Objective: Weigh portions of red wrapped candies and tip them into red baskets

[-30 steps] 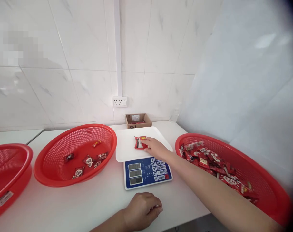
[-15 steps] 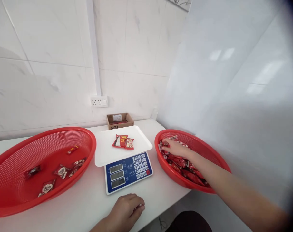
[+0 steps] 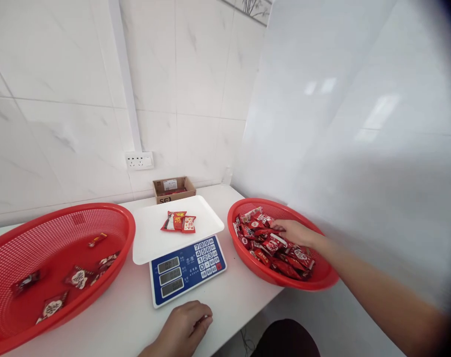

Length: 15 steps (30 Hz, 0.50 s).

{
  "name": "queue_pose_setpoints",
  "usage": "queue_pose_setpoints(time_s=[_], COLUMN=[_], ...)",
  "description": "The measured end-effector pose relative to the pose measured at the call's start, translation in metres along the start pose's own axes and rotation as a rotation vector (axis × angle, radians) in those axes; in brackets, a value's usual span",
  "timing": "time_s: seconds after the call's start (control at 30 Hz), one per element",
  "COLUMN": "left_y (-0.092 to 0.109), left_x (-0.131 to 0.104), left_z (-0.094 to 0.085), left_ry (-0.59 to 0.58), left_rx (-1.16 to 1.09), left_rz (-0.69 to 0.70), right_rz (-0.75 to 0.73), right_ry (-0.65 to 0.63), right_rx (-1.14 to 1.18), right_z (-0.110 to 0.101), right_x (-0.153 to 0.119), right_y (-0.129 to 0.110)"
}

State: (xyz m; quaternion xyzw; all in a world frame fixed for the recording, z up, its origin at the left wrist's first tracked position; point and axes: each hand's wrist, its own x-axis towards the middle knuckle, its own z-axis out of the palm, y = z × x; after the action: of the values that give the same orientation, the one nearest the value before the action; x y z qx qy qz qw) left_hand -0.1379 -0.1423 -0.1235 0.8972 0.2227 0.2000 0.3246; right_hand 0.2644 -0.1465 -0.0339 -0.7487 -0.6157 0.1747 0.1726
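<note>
The right hand has left the scale tray, so two packets lie free there; it touches heaped packets in the right basket, grip hidden. The left hand curls over the near bench, contents unclear.

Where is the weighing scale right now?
In the head view, slightly left of centre, the weighing scale sits on the table between the left red basket and the right red basket, just beyond the left hand.
</note>
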Motion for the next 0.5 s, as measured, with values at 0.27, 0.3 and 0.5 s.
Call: queue_pose_setpoints(time_s=[0.27,0.3,0.5], left_y=[0.000,-0.001,-0.003], left_x=[0.000,0.000,0.000], left_z=[0.001,0.001,0.002], left_ry=[0.005,0.006,0.003], left_rx=[-0.009,-0.010,0.000], left_rz=[0.017,0.018,0.020], right_rz=[0.082,0.096,0.121], right_ry=[0.064,0.065,0.017], right_rx=[0.212,0.257,0.561], right_z=[-0.023,-0.025,-0.030], right_x=[-0.002,-0.004,-0.014], right_y=[-0.014,-0.018,-0.043])
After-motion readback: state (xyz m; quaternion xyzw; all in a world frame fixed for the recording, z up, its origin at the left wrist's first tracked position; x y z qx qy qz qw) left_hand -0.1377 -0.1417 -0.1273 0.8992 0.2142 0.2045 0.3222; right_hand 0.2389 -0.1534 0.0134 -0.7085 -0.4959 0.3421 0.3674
